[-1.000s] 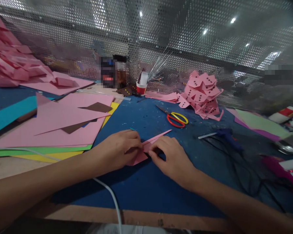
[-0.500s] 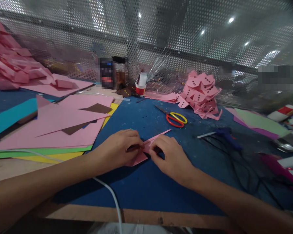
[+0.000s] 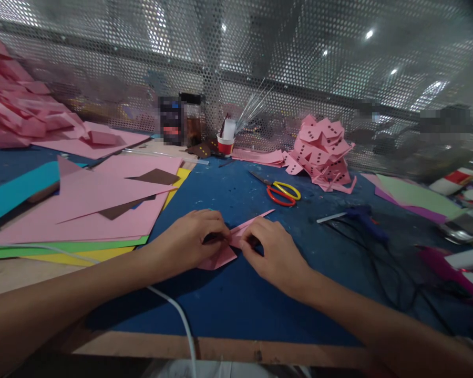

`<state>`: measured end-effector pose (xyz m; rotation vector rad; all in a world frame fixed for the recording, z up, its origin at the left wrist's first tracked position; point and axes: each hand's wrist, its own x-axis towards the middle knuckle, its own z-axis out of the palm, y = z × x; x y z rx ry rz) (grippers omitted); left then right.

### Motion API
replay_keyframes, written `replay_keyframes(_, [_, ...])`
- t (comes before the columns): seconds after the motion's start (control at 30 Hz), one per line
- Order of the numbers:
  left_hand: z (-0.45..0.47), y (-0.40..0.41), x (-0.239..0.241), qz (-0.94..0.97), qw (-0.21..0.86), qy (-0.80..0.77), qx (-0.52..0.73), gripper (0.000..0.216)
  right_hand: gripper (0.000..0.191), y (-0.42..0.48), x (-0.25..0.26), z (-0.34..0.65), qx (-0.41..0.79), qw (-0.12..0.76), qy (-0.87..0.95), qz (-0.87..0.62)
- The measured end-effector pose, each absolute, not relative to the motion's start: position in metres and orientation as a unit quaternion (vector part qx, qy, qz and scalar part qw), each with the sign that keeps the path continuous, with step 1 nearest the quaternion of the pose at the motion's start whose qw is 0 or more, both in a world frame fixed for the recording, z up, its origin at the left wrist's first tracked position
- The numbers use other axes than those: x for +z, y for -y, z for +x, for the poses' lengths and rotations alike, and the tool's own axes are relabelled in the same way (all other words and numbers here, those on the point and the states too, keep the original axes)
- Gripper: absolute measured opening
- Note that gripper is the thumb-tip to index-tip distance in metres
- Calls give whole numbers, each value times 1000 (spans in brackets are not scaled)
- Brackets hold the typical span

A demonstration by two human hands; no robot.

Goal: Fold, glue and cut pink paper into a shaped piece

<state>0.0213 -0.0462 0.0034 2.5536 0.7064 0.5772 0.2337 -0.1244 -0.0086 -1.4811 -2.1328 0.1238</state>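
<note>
Between my hands is a folded piece of pink paper, low over the blue tabletop. My left hand pinches it from the left, with thumb and forefinger closed on its upper part. From the other side, my right hand pinches the same paper near its middle, thumb against fingertips. A narrow pink point sticks out beyond the right knuckles. Part of the folds is hidden behind my fingers. Scissors with one red and one yellow handle lie just beyond my hands.
Pink sheets are stacked at left over green and yellow ones. A dotted pink paper pile stands at the back right, beside a paper cup. At right lies a blue glue gun with its cord. A white cable crosses the front edge.
The view has shifted very slightly. Both hands keep their pinch on the pink paper with hardly any movement.
</note>
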Motion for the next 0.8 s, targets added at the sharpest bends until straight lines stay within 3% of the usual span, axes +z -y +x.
replay_keyframes(0.23, [21,49,6,918,216,-263,204,20,12,124,-9,234,49,269,791,-547])
replay_keyframes(0.8, [23,52,0,957,50,-238,159,10,11,122,-8,235,56,272,790,-547])
